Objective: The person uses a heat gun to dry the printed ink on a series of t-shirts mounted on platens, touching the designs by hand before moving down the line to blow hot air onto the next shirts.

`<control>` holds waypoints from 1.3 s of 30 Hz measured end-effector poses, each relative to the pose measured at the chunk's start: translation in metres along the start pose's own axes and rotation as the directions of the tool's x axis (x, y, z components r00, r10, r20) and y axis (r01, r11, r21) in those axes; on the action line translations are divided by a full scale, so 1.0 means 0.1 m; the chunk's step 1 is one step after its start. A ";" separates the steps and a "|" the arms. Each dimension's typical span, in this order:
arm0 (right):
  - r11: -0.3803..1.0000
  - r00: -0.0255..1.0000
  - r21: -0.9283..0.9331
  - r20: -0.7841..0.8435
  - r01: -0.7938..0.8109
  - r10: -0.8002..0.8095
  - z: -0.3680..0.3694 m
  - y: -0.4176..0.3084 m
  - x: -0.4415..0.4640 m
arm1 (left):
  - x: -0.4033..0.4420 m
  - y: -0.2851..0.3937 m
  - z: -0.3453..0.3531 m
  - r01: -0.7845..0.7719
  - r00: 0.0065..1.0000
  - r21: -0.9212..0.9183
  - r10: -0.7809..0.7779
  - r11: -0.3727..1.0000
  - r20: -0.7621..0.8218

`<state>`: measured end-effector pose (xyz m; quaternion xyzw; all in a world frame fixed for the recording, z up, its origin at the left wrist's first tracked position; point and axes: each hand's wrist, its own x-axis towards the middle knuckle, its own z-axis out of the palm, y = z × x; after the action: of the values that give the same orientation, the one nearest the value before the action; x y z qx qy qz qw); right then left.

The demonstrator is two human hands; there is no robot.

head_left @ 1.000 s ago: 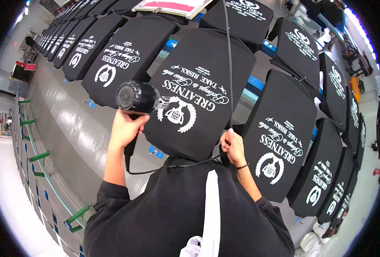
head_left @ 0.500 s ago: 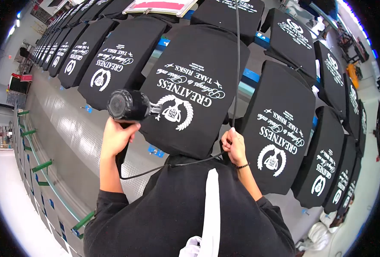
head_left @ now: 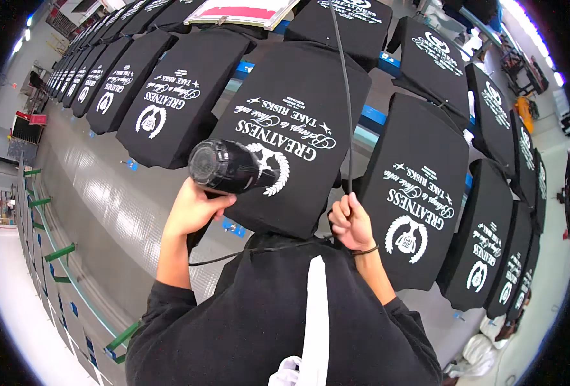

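My left hand [head_left: 193,211] is closed around the handle of a black hair dryer [head_left: 228,167]. The dryer hangs over the lower left of a black T-shirt [head_left: 298,71] laid flat on a board, hiding part of its white wreath emblem. White lettering reading GREATNESS and TAKE RISKS shows upside down on the shirt. Pinched in my right hand [head_left: 351,223] is the dark power cord [head_left: 346,96], which runs up across the shirt's right side. Another stretch of cord crosses in front of my waist. My right hand is between this shirt and the neighbouring printed shirt [head_left: 420,154].
Long rows of similar black shirts [head_left: 147,103] on boards extend to the left and right. A framed screen with a pink area [head_left: 237,11] lies at the top. Green brackets [head_left: 60,251] line a rail at left. White cloth [head_left: 478,354] is heaped at lower right.
My left hand has moved the dryer right and slightly down, over the emblem, with its nozzle turned lower. My right hand keeps the cord, whose upper part has shifted left.
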<state>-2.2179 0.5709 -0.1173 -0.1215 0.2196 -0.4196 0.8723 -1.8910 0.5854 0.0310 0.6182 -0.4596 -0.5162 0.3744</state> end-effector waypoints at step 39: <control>0.956 0.892 -0.090 0.394 0.278 -0.222 2.26 0.36 -0.89 | 0.28 0.01 -0.44 -0.033 0.997 0.100 0.039 0.994 -0.064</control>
<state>-2.1331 0.6695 0.0915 -0.2901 0.0590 -0.4800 0.8258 -1.8467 0.5579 0.0318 0.6443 -0.4830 -0.4654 0.3675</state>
